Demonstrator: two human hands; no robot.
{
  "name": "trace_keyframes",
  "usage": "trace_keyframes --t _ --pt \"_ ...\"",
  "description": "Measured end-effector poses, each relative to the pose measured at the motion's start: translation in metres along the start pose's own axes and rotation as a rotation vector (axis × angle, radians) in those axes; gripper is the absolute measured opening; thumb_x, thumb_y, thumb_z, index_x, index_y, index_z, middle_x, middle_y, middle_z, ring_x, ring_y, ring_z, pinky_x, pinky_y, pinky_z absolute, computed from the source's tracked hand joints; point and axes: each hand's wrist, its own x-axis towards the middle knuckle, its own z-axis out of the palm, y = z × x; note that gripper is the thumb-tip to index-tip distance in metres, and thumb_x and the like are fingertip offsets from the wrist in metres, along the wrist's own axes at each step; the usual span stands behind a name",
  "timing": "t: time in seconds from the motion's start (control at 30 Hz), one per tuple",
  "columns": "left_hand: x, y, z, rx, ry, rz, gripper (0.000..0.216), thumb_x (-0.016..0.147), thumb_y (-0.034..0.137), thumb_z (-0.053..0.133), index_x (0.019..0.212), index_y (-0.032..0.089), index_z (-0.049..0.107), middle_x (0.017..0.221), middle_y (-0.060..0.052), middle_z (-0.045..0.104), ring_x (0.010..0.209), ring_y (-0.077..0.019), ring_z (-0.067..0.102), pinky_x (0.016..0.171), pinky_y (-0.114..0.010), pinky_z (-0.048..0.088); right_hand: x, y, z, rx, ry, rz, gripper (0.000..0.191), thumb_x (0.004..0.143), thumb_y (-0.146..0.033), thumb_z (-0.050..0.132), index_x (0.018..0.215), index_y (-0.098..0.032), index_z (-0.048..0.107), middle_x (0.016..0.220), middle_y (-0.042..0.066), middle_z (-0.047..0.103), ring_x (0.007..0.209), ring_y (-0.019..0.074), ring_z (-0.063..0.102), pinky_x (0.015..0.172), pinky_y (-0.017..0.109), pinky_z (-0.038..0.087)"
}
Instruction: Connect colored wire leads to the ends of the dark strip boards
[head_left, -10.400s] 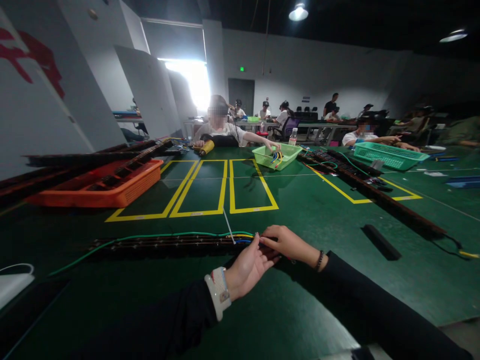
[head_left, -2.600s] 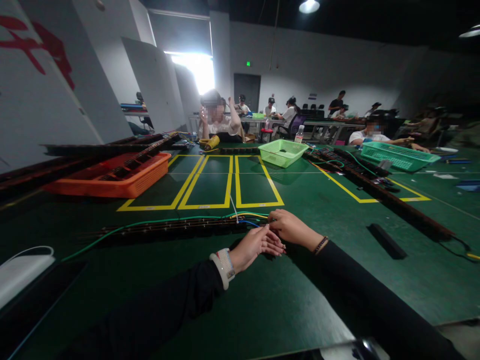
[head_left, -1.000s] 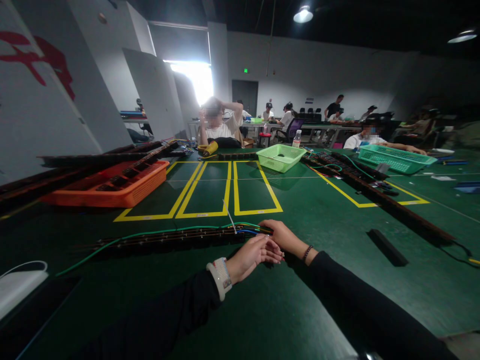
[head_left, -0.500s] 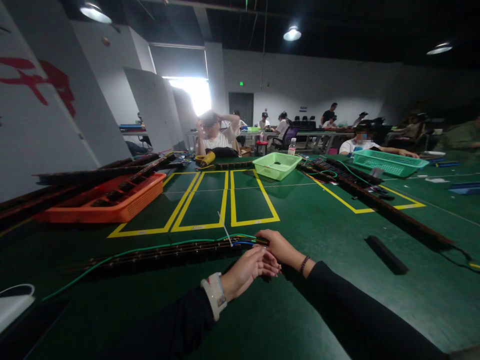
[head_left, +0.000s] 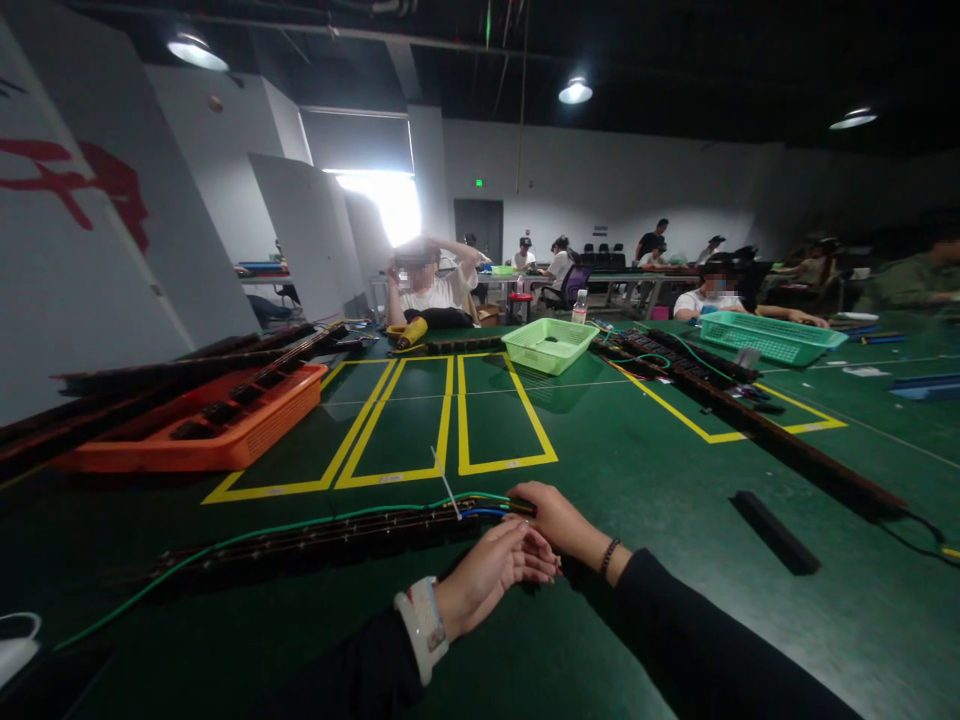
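A long black strip (head_left: pixel 300 545) with thin wires along it lies across the table in front of me. A green wire (head_left: pixel 202 553) runs on top and trails off to the left. One white cable tie (head_left: pixel 445 484) sticks up from it, near its right end. My right hand (head_left: pixel 556 517) is closed around the wire bundle (head_left: pixel 484 508) at that end, its fingertips partly hidden. Just below, my left hand (head_left: pixel 496 572) rests on its side, fingers stretched out beside the right hand, its thumb near the bundle; no held thing shows in it.
On the left stands an orange basket (head_left: pixel 262 430) with dark strips across it. A light green basket (head_left: pixel 551 348) and a bottle (head_left: pixel 580 307) are at the back. Yellow tape frames (head_left: pixel 450 415) mark the table. A black bar (head_left: pixel 774 532) lies right. People sit beyond.
The whole view has shifted slightly, so the scene sits lower in the picture. Both hands keep nearly the same pose at the strip's end.
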Motion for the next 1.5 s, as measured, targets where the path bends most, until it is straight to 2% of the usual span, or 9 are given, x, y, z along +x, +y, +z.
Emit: trace_keyframes --t 0.5,0.77,0.97,1.5 --pt "0.0015 -0.0016 -0.0013 0.019 0.008 0.003 0.031 0.087 0.038 0.045 0.084 0.009 0.055 0.084 -0.015 0.066 0.077 -0.0189 0.064 0.073 -0.031 0.046 -0.003 -0.0045 0.0001 -0.012 0.0 0.005 0.02 0.081 -0.021 0.059 0.1 -0.016 0.065 0.092 0.007 0.065 0.085 0.0172 0.058 0.076 0.026 0.045" --pt "0.0016 -0.001 -0.0002 0.049 0.022 -0.003 0.031 0.087 0.038 0.045 0.083 0.009 0.055 0.085 -0.015 0.066 0.076 -0.0187 0.064 0.073 -0.032 0.046 -0.0016 -0.0063 0.0023 -0.09 0.041 -0.007 0.012 0.081 -0.023 0.062 0.09 -0.017 0.068 0.081 0.004 0.064 0.079 0.0164 0.056 0.071 0.026 0.042" --pt "0.002 -0.0005 -0.0001 0.053 0.01 0.003 0.03 0.087 0.037 0.046 0.083 0.009 0.055 0.084 -0.015 0.066 0.075 -0.0183 0.064 0.071 -0.031 0.046 -0.0032 -0.0073 0.0023 -0.094 0.033 -0.036 0.017 0.082 -0.02 0.06 0.098 -0.017 0.066 0.085 0.005 0.063 0.082 0.0165 0.055 0.073 0.026 0.043" --pt "0.0004 0.0031 0.0024 0.054 0.007 -0.007 0.031 0.085 0.04 0.048 0.081 0.009 0.055 0.082 -0.014 0.065 0.075 -0.0184 0.063 0.072 -0.031 0.046 -0.0048 -0.0031 0.0015 -0.008 0.004 -0.034 0.019 0.082 -0.018 0.059 0.1 -0.016 0.065 0.091 0.006 0.063 0.086 0.0179 0.055 0.078 0.029 0.043"
